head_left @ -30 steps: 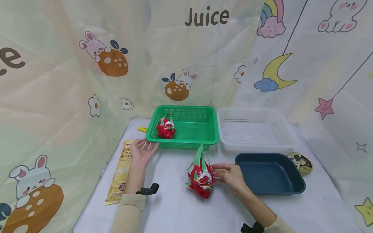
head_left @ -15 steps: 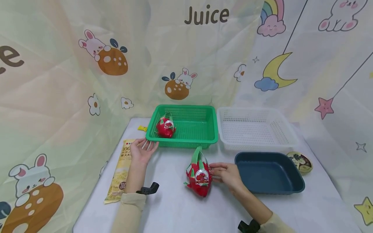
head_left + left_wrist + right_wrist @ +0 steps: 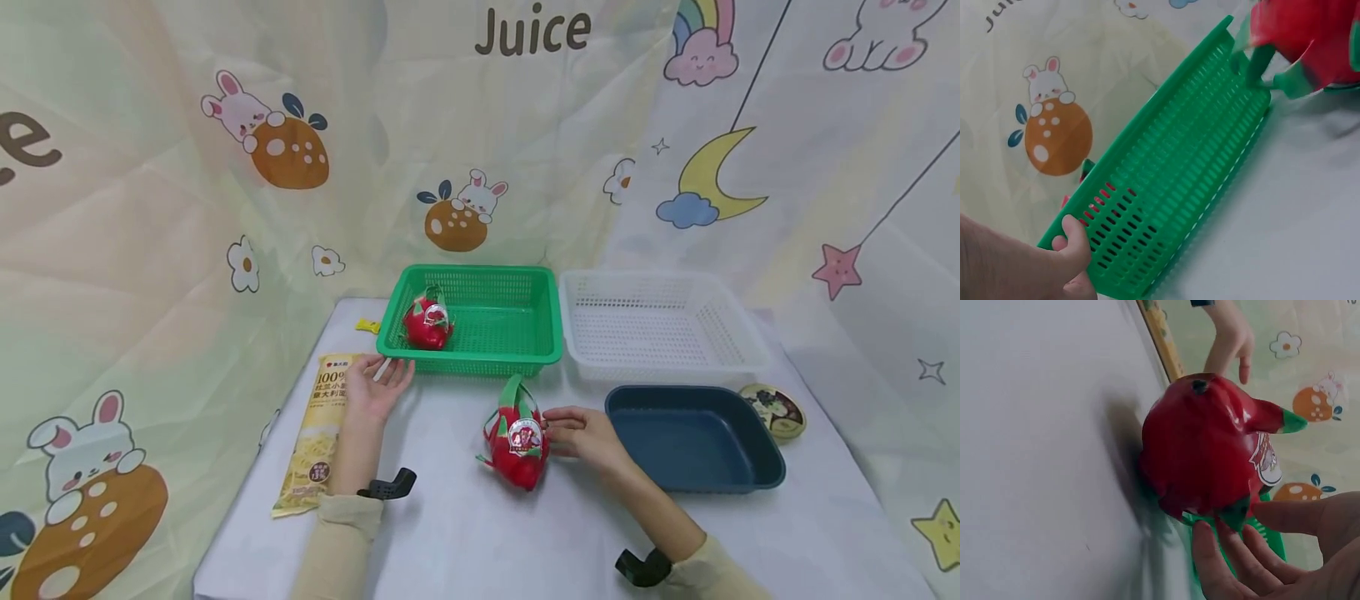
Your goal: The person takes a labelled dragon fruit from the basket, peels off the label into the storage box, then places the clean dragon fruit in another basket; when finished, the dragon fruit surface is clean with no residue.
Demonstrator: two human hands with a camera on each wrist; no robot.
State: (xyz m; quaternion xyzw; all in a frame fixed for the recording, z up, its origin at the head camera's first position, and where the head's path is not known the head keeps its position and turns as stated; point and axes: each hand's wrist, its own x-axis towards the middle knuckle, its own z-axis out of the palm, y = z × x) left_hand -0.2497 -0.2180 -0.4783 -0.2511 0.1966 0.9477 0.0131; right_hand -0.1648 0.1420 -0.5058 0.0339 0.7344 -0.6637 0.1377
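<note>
Farthest left on the counter [image 3: 442, 542] lies a yellow packet [image 3: 309, 454], my forearm over part of its edge. My left hand [image 3: 375, 390] is palm up beside it, fingers loose and touching the near left corner of the green basket [image 3: 468, 357], not clasped round it. A small yellow piece [image 3: 367, 325] lies just outside that corner. Inside the basket, toward its left side, sits one red dragon fruit [image 3: 426, 329]. I judge this part done; what remains is the second dragon fruit [image 3: 516, 442], outside, in front of the basket. My right hand [image 3: 592, 437] pinches its side between thumb and fingers; I can't tell whether its underside touches the counter. So I'd call the work about halfway. Next comes the white basket [image 3: 645, 329], showing only its mesh floor, then, nearer me, the dark blue tray [image 3: 690, 442] with nothing visible in it. A round lidded tub [image 3: 776, 412] lies just beyond the tray's right side.
</note>
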